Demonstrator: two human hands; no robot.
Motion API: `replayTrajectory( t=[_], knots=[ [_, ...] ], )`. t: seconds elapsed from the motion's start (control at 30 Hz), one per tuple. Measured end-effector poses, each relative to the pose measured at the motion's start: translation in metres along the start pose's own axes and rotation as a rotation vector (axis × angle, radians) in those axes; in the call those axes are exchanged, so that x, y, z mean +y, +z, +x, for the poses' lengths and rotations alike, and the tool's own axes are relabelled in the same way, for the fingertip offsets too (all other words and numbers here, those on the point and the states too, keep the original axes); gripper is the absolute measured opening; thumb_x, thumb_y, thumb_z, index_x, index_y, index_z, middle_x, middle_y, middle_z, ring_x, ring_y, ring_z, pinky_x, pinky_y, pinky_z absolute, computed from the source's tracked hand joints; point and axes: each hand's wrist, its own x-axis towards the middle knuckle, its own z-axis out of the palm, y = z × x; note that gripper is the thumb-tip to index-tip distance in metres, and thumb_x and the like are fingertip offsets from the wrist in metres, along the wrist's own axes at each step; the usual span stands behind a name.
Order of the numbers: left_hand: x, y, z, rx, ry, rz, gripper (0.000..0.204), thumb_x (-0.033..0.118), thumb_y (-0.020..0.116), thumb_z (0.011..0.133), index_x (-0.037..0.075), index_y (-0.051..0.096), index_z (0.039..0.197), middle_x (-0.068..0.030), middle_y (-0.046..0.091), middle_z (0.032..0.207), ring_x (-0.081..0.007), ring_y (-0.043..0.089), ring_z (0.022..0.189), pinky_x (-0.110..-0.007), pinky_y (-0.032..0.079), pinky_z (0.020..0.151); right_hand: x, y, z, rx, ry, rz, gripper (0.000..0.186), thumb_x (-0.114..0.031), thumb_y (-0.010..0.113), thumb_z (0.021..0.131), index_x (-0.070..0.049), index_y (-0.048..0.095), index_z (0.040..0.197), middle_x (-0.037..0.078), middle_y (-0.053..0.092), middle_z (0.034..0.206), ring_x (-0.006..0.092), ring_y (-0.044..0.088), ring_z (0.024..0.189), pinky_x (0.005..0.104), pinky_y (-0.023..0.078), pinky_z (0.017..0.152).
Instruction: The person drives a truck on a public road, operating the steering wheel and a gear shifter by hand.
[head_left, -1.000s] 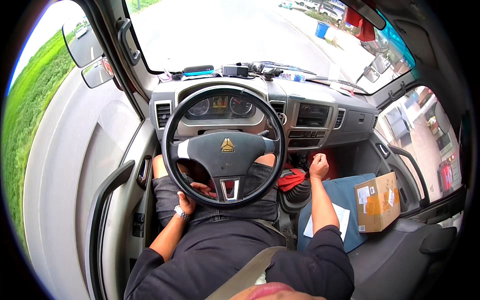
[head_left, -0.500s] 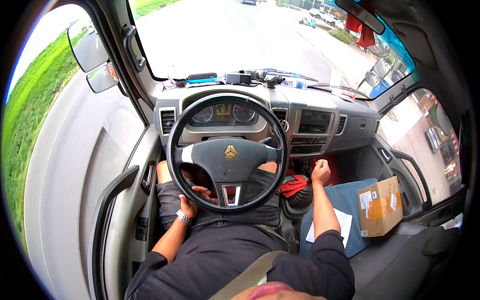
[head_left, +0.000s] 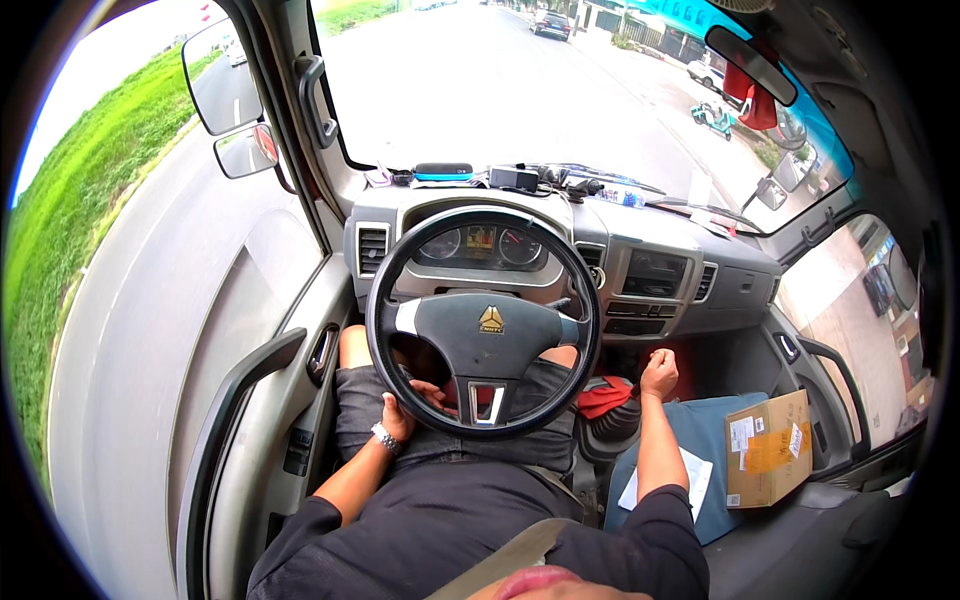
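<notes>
Gripping steering wheel (head_left: 487, 348) rim, lower left: left hand (head_left: 398, 418). Right hand (head_left: 659, 375), right of wheel: curled, hold unclear. Driving underway; end unseen.

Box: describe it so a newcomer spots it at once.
From the steering wheel, go right past the right hand to the blue pad on the seat. The box sits at the pad's right side, near the door. Unlike the flat white paper on the same pad, it is bulky brown cardboard with orange tape.
</notes>
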Motion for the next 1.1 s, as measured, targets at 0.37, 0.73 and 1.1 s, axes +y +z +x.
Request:
replayTrajectory(
  t=[0.37,0.73,1.1],
  knots=[
    [0.018,0.000,-0.013,0.016,0.061,-0.034,0.118,0.099,0.050,0.073,-0.005,0.061,0.129,-0.0190,0.071,0.113,-0.0260,0.069,0.097,-0.050,0.058,0.091,0.003,-0.002,-0.007,-0.038,0.005,0.015,0.020,-0.022,0.054,0.101,-0.009,0.067,0.091,0.011,0.075,0.086,0.0342,0.072,0.079,0.0464,0.055,0.070],
    [0.022,-0.015,-0.009,0.135,0.051,-0.042,0.121,0.099,0.055,0.067,-0.003,0.060,0.132,-0.0176,0.070,0.118,-0.0248,0.068,0.097,-0.044,0.058,0.091,-0.024,-0.010,-0.008,-0.045,0.008,0.040,0.021,-0.021,0.054,0.101,-0.008,0.066,0.091,0.012,0.075,0.084,0.0326,0.073,0.077,0.0441,0.056,0.069],
    [0.037,-0.011,0.019,0.167,0.091,-0.100,0.114,0.093,0.055,0.077,-0.005,0.057,0.133,-0.0193,0.069,0.117,-0.0266,0.069,0.097,-0.039,0.056,0.088,-0.018,-0.002,0.002,-0.018,-0.018,0.030,0.020,-0.020,0.054,0.100,-0.008,0.065,0.089,0.011,0.073,0.082,0.0347,0.071,0.077,0.0461,0.055,0.068]
  ],
)
